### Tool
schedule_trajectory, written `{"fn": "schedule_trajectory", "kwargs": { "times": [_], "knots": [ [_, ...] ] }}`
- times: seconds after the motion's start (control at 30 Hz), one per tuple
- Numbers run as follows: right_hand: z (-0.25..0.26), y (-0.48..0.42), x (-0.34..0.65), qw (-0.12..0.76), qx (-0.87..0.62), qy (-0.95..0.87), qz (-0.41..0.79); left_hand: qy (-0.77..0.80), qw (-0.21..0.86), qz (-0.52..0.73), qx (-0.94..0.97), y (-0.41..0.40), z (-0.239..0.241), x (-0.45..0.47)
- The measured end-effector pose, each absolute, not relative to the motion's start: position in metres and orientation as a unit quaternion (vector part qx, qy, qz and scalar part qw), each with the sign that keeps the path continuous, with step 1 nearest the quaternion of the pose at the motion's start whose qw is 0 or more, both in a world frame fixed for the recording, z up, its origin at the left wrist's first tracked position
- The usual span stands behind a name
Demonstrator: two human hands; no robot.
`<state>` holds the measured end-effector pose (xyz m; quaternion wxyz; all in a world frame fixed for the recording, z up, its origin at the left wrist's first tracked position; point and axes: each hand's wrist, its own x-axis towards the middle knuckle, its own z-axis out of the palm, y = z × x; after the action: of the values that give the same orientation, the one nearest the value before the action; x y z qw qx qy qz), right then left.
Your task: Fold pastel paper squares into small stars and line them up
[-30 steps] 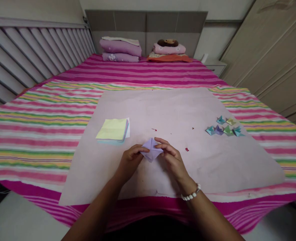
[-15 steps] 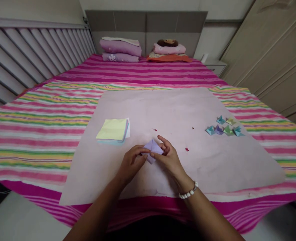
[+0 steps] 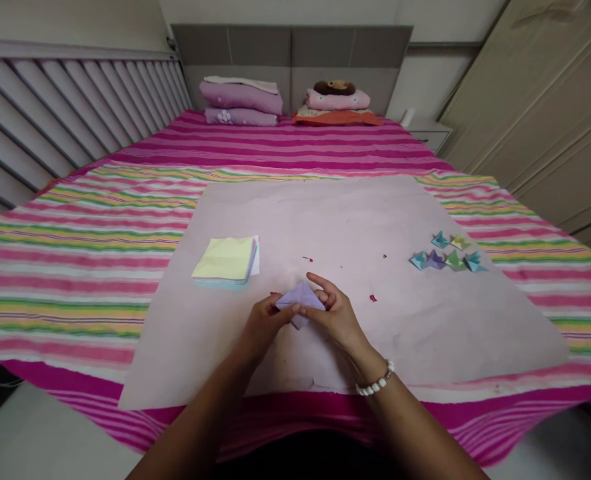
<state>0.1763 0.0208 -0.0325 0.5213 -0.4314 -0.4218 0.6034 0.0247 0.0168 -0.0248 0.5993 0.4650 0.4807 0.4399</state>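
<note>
A small folded sheet of purple origami paper [image 3: 301, 293] is held between my two hands, above the near middle of the large pale sheet. My left hand [image 3: 265, 322] grips its left side, thumb on the near face and the other fingers mostly hidden behind. With its thumb pressed close to the left thumb, my right hand [image 3: 338, 316] pinches the right side; its index finger sticks out past the paper. To the left lies a stack of square paper [image 3: 225, 259], yellow on top. Several folded paper figures [image 3: 436, 259] in blue, purple and green sit at the right.
The large pale sheet [image 3: 295, 220] covers part of a striped bed [image 3: 75, 267]. On it lie a small red-tipped pin-like bit [image 3: 308, 259] and a red scrap [image 3: 373, 298]. Folded bedding [image 3: 243, 100] is piled by the headboard [image 3: 260, 47]. A cabinet [image 3: 550, 127] stands right.
My left index finger has gone from the front of the purple paper to behind it. Both thumbs now press together at its near middle, and the paper has shifted slightly left.
</note>
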Motion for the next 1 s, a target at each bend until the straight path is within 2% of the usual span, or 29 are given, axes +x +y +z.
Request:
{"fn": "schedule_trajectory", "kwargs": {
  "times": [0.33, 0.53, 0.7, 1.0],
  "knots": [
    [-0.034, 0.022, 0.18, 0.534, -0.445, -0.399, 0.599, 0.468, 0.547, 0.487, 0.495, 0.02, -0.028, 0.02],
    [-0.031, 0.017, 0.177, 0.562, -0.45, -0.426, 0.548, 0.416, 0.483, 0.44, 0.632, 0.021, -0.022, 0.012],
    [-0.033, 0.013, 0.174, 0.601, -0.446, -0.439, 0.497, 0.425, 0.47, 0.444, 0.634, 0.021, -0.023, 0.012],
    [-0.033, 0.01, 0.181, 0.566, -0.428, -0.486, 0.509, 0.399, 0.472, 0.437, 0.653, 0.021, -0.025, 0.011]
  ]
}}
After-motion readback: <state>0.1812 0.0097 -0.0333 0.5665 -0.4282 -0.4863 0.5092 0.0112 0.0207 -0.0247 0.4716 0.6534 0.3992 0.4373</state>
